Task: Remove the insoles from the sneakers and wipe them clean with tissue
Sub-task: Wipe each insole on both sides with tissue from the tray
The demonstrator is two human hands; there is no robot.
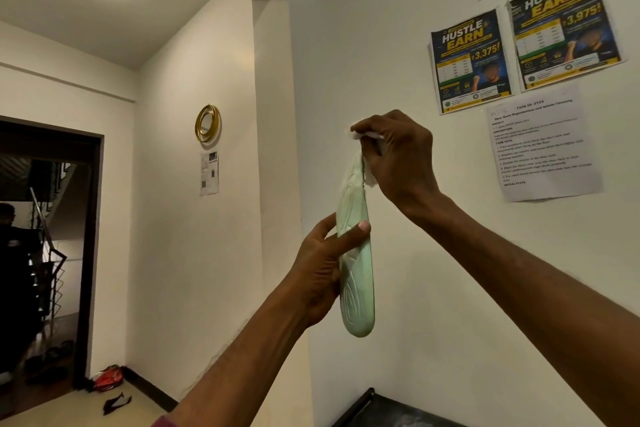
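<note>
Now | left hand (329,267) grips the insole (358,291) mid-length, upright for easy reach | right hand (398,156) pinches tissue (370,181) round its top end (wiping, I'd guess)

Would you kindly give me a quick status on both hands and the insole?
Left hand grips insole mid-length, held upright. Right hand pinches tissue at its top end. Nothing in the way.

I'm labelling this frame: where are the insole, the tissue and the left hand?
insole (356,295), head view, its lower ribbed part
tissue (370,179), head view, white wad beside insole's top
left hand (320,274), head view, its back
</note>
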